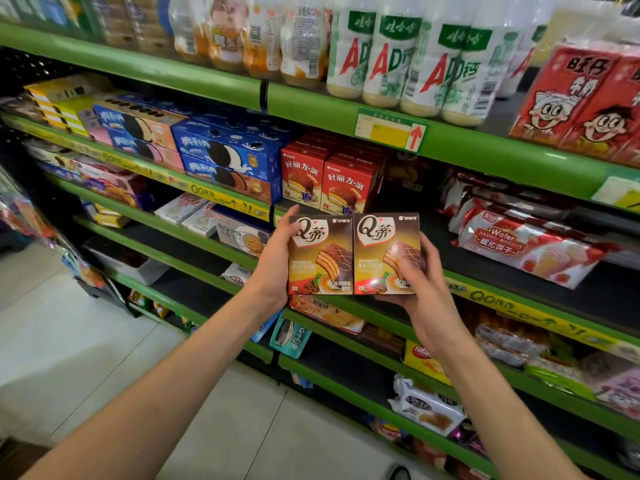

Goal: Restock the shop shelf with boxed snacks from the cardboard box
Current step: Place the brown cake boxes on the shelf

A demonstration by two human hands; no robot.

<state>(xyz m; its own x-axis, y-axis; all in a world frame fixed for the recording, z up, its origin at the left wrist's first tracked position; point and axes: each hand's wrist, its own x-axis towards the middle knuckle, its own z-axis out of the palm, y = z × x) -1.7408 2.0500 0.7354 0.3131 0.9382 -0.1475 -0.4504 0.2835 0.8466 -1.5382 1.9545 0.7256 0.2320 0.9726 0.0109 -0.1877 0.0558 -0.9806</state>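
Two brown boxes are held upright, side by side and touching, in front of the green shelf: the left box is clasped along its left edge by the left hand, and the right box is gripped from below and at its right edge by the right hand, thumb across its front. Just behind and above them, two red boxes are seen standing at the shelf's front edge, with blue boxes stacked to their left and a wafer bag lying to the right on the same level.
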